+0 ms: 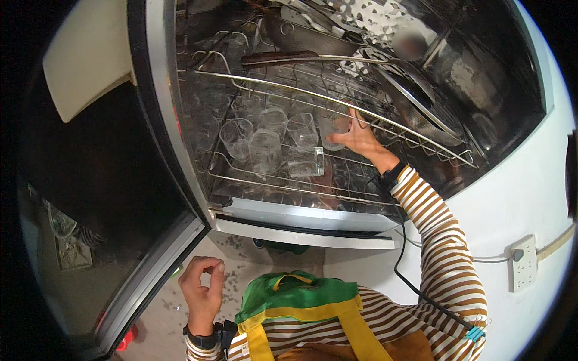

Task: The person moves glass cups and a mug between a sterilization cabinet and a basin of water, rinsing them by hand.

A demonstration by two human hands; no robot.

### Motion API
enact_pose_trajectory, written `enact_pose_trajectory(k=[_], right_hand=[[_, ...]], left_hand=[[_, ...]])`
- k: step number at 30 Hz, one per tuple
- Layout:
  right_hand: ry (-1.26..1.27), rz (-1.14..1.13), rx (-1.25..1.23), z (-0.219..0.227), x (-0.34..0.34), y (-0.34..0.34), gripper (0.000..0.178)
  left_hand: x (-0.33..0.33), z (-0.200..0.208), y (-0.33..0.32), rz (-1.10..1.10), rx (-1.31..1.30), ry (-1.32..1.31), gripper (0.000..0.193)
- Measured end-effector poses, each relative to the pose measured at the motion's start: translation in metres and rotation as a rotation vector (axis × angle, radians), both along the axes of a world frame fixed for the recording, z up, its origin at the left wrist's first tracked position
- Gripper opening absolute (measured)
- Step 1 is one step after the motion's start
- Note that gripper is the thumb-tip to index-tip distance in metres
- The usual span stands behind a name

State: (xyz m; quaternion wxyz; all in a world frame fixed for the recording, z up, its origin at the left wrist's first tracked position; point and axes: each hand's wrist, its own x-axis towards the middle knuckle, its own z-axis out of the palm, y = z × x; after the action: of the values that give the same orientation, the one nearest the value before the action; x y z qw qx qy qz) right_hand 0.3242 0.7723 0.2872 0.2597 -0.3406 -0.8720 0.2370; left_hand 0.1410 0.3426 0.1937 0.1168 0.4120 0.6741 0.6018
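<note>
My right hand (360, 137) reaches beneath the upper wire shelf of an open cabinet. Its thumb and fingers close around a clear drinking glass (332, 127) standing on the lower rack. Several more glasses are gathered to its left, among them an upright one (301, 129) right beside it. Another clear glass (306, 162) lies on its side nearer the rack's front. My left hand (203, 290) hovers in front of the cabinet, below its front edge. Its fingers are curled to the thumb, and nothing shows in them.
On the upper wire shelf (271, 81) lie a dark-handled pan (280, 58) and metal lids (415, 102). The cabinet's dark glass door (144, 265) swings out at the left. A wall socket strip (522, 263) with a plug is at the right.
</note>
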Motion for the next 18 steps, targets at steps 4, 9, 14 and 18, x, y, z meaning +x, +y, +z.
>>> enact_pose_trajectory(k=[4, 9, 14, 18], right_hand=[[-0.050, -0.010, -0.014, 0.001, -0.008, -0.005, 0.109], [-0.094, 0.047, 0.093, -0.001, -0.007, 0.000, 0.105], [-0.032, 0.104, 0.046, -0.016, 0.000, 0.016, 0.095], [-0.012, 0.050, -0.105, -0.009, -0.002, 0.014, 0.091]], left_hand=[[-0.005, -0.014, -0.008, 0.051, 0.010, -0.070, 0.006], [-0.009, -0.023, -0.011, 0.046, -0.013, -0.119, 0.008], [-0.014, -0.027, -0.007, 0.019, -0.038, -0.115, 0.009], [-0.018, -0.029, -0.005, 0.036, -0.040, -0.147, 0.007]])
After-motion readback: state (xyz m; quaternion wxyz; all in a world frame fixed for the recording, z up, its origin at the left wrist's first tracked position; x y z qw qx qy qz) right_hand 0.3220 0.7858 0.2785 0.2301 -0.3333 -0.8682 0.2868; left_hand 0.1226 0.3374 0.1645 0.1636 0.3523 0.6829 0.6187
